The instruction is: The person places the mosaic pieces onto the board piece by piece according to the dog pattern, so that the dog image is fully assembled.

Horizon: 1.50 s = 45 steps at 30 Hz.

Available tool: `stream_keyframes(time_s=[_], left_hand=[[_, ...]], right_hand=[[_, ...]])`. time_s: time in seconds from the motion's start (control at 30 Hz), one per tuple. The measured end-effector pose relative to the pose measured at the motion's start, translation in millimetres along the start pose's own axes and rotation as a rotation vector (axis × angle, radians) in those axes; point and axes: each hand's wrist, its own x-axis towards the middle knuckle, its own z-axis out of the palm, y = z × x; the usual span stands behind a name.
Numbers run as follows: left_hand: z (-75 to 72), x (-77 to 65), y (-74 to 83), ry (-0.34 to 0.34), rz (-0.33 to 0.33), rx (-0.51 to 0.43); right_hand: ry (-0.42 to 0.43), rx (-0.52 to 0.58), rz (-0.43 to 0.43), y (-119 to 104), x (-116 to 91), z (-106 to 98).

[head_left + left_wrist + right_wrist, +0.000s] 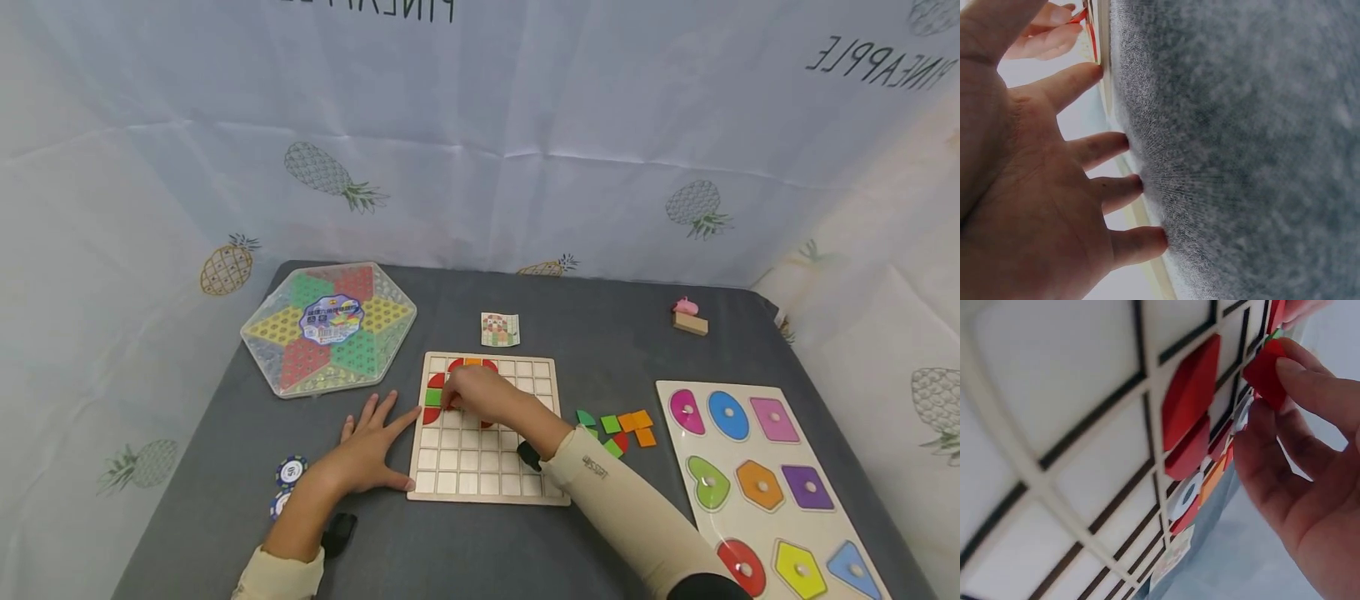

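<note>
A pale wooden grid board (468,482) lies on the dark table. My right hand (483,393) reaches over its upper left part and pinches a red tile (1265,372) between thumb and fingers, just above the grid in the right wrist view. Other red tiles (1190,394), an orange tile (1213,481) and a white piece with a dark round centre (1186,495) sit in the cells. At the left edge, a green tile (433,397) lies among red ones. My left hand (367,450) is spread, its thumb and index finger touching the board's left edge.
Loose green, red and orange tiles (626,422) lie right of the board. A small pattern card (499,329) is behind it. A hexagonal checkers board (300,362), poker chips (291,471), a shape puzzle (723,454) and a wooden block (690,323) surround it.
</note>
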Motion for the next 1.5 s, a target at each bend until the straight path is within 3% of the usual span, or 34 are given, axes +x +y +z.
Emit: stream_keyframes(time_s=[0.23,0.4,0.63,0.83,1.2,1.3,1.37,1.5], left_hand=[[1.0,1.5,-0.9,0.019,0.006,0.009],[1.7,2.0,-1.6,0.02,-0.001,0.012],[2.4,2.4,-0.4,0.019,-0.002,0.015],[1.5,2.0,-0.8,0.027,-0.002,0.021],[1.5,2.6,0.2,0.009,0.004,0.002],[0.1,0.0,-0.4,0.015,-0.003,0.0],[0.0,-1.0,-0.2,0.014,-0.005,-0.001],[-0.5,0.4,0.3,0.013,0.009,-0.002]], right_hand=[[0.009,-0.004,-0.003,-0.4,3.2,-3.1],[0.026,-0.078,-0.025,1.3,5.5,-3.4],[0.013,-0.12,0.03,4.2,8.5,-2.9],[0.045,-0.129,0.027,4.4,5.4,-1.2],[0.133,-0.394,0.0,-1.4,-5.8,9.7],[0.135,-0.372,-0.014,-2.2,-8.4,8.5],[0.123,-0.302,0.001,-2.9,-16.0,3.2],[0.124,-0.174,0.088,5.3,-45.2,-16.8]])
